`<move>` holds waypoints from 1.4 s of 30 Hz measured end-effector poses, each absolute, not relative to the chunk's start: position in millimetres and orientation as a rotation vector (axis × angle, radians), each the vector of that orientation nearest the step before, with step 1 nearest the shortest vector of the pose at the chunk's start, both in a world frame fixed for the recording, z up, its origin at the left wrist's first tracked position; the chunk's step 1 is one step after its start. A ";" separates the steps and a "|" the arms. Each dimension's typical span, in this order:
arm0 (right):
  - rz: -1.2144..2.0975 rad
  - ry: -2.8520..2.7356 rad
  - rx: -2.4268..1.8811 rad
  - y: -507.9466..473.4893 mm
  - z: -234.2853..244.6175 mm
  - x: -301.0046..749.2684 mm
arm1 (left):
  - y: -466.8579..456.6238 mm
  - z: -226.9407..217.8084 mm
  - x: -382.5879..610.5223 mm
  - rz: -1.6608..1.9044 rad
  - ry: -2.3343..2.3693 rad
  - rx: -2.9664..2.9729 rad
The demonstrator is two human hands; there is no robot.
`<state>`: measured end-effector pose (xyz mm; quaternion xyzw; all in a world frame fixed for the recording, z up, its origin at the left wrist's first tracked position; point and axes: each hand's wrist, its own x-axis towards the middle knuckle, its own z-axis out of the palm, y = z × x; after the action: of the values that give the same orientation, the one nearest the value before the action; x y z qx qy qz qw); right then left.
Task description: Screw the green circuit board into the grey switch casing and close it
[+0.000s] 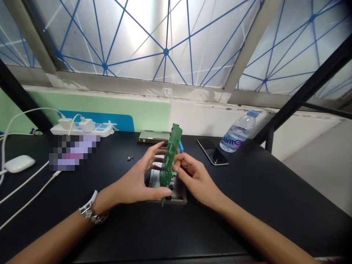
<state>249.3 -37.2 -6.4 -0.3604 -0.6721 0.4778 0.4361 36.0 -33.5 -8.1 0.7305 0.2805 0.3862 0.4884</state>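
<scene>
A green circuit board (171,150) is held on edge, tilted, above an open shallow metal case (181,198). My left hand (136,181) reaches around the board's left side, its thumb across the lower part and some fingertips hidden behind it. The index finger of that hand stands out, apart from the board. With bent fingers, my right hand (196,178) pinches the board's right side near a small light-green connector (174,173). Several small screws (129,158) lie left of the case. Behind the board lies a flat metal cover (152,136).
At the right are a black phone (213,151) and a tilted water bottle (238,132). A blue pen-like item (181,146) shows behind the board. A power strip (101,130), white cables, a white charger (20,164) and a blurred purple item (75,152) occupy the left of the black table (123,234).
</scene>
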 end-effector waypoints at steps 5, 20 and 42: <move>1.243 -1.615 -0.874 -36.5 -10.4 249.3 | -33.9 -9.4 36.5 0.944 0.704 1.869; 1.233 -1.537 -0.773 -34.7 -15.8 250.2 | -29.3 -17.5 31.4 0.881 0.809 1.882; 0.931 -1.754 -0.813 -40.7 -10.4 253.4 | -27.0 -17.0 32.7 0.957 0.882 1.892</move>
<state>253.4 -40.7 -10.4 -0.3327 -0.7181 0.3813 0.4777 32.7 -27.0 -17.0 0.7515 0.3503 0.3800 0.4101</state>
